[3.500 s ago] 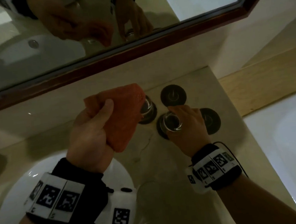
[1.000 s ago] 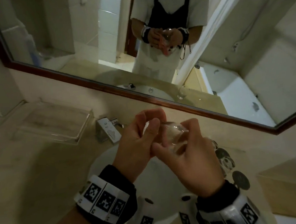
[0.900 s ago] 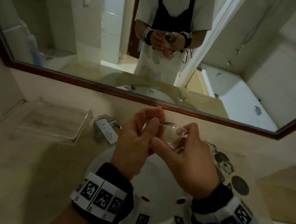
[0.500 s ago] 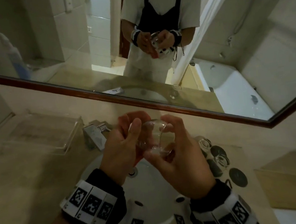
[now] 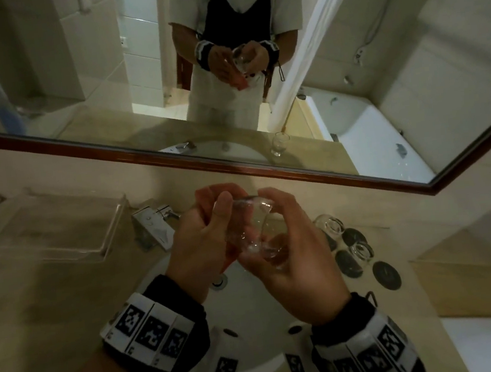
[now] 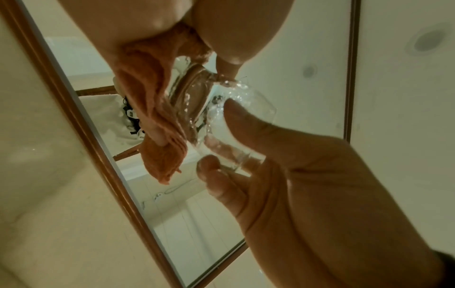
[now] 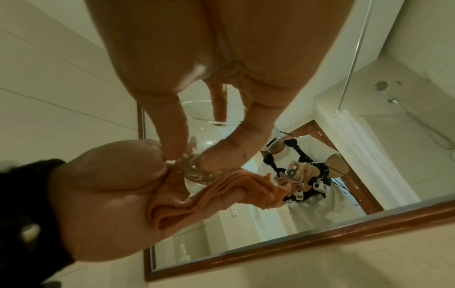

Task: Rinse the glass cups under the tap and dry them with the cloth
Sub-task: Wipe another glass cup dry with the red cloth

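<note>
Head view: above the white basin (image 5: pixel 256 357), both hands hold a small clear glass cup (image 5: pixel 255 233). The right hand (image 5: pixel 294 259) curls around its bowl; the left hand (image 5: pixel 202 245) grips a bunched orange cloth (image 6: pixel 152 109) against it. The wet glass is likely slippery and fragile, best held around the bowl. Only the wrist views show the cloth and droplets directly.

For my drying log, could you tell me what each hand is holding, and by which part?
The right hand grips the glass cup around its wall; the left hand holds the bunched orange cloth against the cup.
</note>
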